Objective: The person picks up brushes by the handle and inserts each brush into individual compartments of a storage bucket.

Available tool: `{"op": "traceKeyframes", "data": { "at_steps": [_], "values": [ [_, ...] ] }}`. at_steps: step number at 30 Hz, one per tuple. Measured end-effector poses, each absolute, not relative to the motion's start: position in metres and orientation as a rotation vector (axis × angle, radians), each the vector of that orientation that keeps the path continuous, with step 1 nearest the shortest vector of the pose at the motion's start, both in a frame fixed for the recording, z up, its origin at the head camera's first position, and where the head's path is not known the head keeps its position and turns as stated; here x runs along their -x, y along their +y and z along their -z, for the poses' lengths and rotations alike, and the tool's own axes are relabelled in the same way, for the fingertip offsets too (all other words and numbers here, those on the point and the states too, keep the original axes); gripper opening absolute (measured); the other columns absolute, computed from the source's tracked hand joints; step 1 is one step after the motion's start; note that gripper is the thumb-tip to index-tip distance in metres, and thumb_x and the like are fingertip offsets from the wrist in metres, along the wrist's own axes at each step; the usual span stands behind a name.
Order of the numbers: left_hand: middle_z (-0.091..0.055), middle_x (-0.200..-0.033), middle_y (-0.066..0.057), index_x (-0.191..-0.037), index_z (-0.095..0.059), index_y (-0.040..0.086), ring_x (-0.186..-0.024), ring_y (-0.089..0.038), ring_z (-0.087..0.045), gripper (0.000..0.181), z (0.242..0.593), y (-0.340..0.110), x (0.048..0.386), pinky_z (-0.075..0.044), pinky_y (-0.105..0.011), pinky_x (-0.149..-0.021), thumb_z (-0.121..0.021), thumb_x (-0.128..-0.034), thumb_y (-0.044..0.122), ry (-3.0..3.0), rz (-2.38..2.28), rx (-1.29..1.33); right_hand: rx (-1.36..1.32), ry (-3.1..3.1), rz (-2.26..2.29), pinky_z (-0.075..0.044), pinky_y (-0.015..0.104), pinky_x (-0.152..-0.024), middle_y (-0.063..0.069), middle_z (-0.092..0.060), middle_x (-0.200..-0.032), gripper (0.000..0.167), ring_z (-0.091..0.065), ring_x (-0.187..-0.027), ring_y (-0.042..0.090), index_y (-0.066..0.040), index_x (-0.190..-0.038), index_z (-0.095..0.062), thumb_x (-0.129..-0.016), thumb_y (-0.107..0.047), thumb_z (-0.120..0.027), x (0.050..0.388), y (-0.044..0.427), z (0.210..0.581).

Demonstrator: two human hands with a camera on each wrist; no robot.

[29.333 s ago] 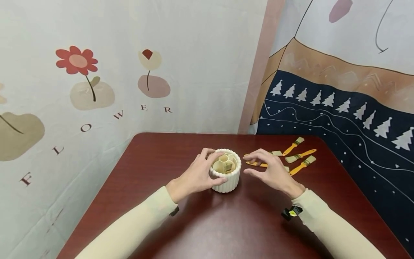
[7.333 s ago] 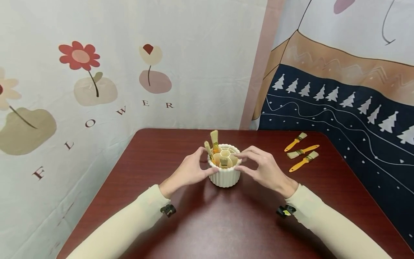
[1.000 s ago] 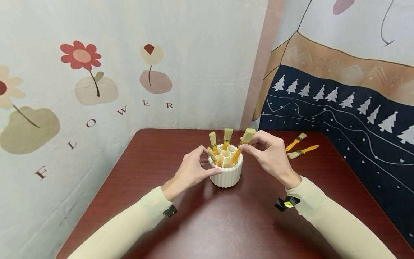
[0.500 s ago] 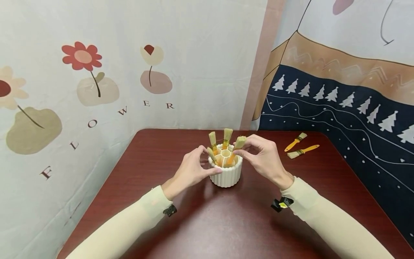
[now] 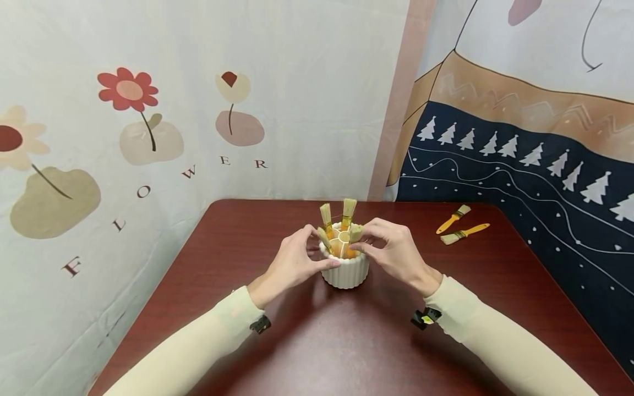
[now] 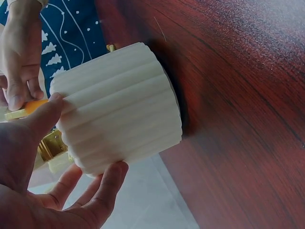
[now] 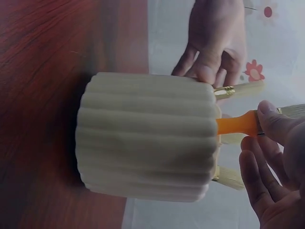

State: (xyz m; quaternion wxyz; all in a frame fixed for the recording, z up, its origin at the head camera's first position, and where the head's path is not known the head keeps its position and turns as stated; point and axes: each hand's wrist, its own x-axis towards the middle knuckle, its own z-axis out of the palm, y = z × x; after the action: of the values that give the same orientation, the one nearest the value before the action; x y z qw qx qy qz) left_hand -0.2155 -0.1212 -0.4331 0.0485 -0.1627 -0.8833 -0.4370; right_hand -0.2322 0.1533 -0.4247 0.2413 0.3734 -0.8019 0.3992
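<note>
A cream ribbed holder [image 5: 346, 275] with inner compartments around a central ring stands upright on the table. My left hand [image 5: 294, 261] grips its left side, thumb in front and fingers toward the back, as the left wrist view also shows. Between thumb and fingers of my right hand [image 5: 393, 250] is a flat paintbrush [image 5: 355, 234], bristles up. In the right wrist view its orange handle [image 7: 238, 125] reaches down inside the rim; the lower end is hidden. Other paintbrushes stand bristles up in the holder: one at the back [image 5: 349, 212], others at the left [image 5: 326, 214].
Two yellow-handled paintbrushes lie at the table's back right, one farther back [image 5: 453, 219] and one nearer [image 5: 464, 234]. The dark red table [image 5: 337, 341] ends against a printed white curtain [image 5: 307, 110] behind and a navy tree-patterned cloth [image 5: 495, 181] at the right.
In the last second my right hand has moved left and down, lowering the paintbrush into the holder. My left hand stays put. Since 29 seconds ago, more paintbrushes stand in the holder and fewer lie at right.
</note>
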Motion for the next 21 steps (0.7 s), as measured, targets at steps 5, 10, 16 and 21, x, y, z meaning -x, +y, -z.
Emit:
{"op": "traceKeyframes", "data": {
  "at_steps": [5, 10, 16, 21],
  "values": [
    [-0.083, -0.132, -0.012, -0.122, -0.068, 0.01, -0.119, -0.028, -0.088, 0.061, 0.432, -0.1209, 0.2149, -0.072, -0.045, -0.103, -0.109, -0.0844, 0.035, -2.699, 1.322, 0.485, -1.076, -2.214, -1.066, -0.072, 0.033, -0.077, 0.0, -0.081, -0.101, 0.034, -0.078, -0.087, 0.009, -0.014, -0.115, -0.09, -0.086, 0.0, -0.101, 0.2316, 0.1496, 0.4289],
    [-0.084, -0.131, -0.012, -0.122, -0.068, 0.011, -0.119, -0.027, -0.088, 0.061, 0.4316, -0.1208, 0.2146, -0.072, -0.045, -0.102, -0.109, -0.0839, 0.036, -2.709, 1.319, 0.471, -1.104, -2.24, -1.03, -0.072, 0.039, -0.076, 0.002, -0.08, -0.101, 0.029, -0.079, -0.088, 0.012, -0.012, -0.114, -0.09, -0.09, 0.001, -0.099, 0.2312, 0.1477, 0.4315],
    [-0.084, -0.132, -0.012, -0.122, -0.068, 0.011, -0.118, -0.027, -0.088, 0.061, 0.4308, -0.1204, 0.2147, -0.072, -0.044, -0.103, -0.109, -0.0839, 0.037, -2.715, 1.304, 0.466, -1.127, -2.269, -0.945, -0.07, 0.035, -0.076, 0.003, -0.079, -0.1, 0.019, -0.078, -0.089, 0.014, -0.009, -0.107, -0.089, -0.092, -0.002, -0.098, 0.2305, 0.1448, 0.4338],
    [-0.084, -0.133, -0.012, -0.122, -0.068, 0.011, -0.119, -0.027, -0.088, 0.061, 0.4302, -0.1202, 0.2141, -0.071, -0.045, -0.104, -0.109, -0.0842, 0.036, -2.714, 1.303, 0.475, -1.134, -2.285, -0.916, -0.068, 0.031, -0.072, 0.003, -0.078, -0.098, 0.017, -0.076, -0.086, 0.013, -0.01, -0.105, -0.088, -0.092, -0.004, -0.099, 0.2296, 0.1429, 0.435]
  ]
}}
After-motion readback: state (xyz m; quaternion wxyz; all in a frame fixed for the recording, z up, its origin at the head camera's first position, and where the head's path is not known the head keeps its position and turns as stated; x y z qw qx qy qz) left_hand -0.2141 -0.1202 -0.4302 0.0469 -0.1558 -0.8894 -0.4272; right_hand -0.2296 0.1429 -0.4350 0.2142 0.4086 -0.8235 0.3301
